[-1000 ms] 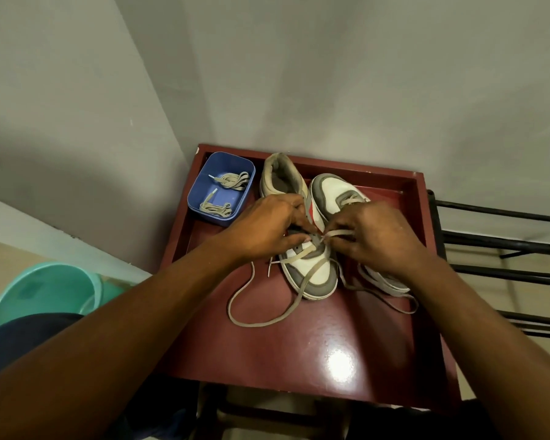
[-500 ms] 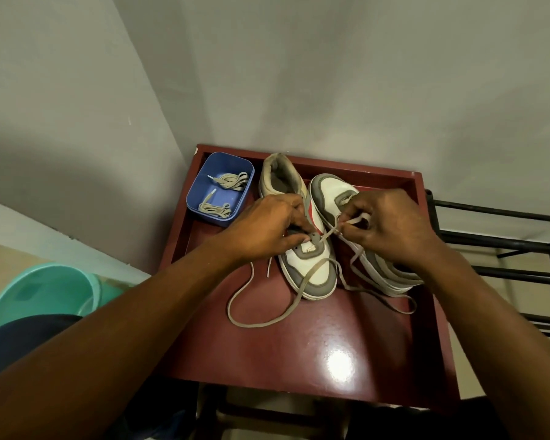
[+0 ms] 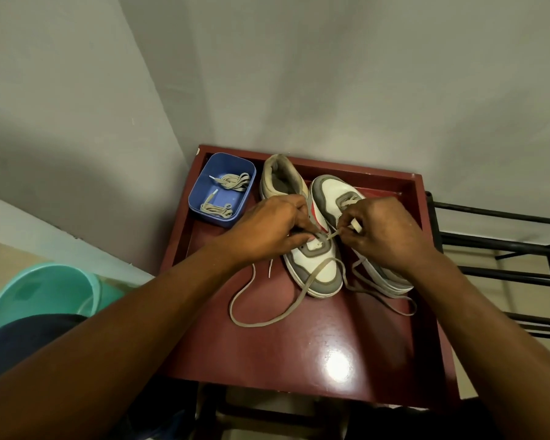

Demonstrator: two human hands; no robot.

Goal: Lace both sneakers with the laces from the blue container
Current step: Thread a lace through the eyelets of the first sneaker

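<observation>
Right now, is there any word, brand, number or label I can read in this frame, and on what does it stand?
None can be read: the sneaker being laced, the other sneaker, the lace, the blue container and the teal bucket show no lettering.

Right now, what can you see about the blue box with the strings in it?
The blue container is a plastic-looking box with rounded corners and no lid. It sits upright in the far left corner of the dark red table, beside the heel of a sneaker. Inside lie two coiled beige laces with white tips, a far lace and a near lace. Neither the left hand nor the right hand touches it.
</observation>
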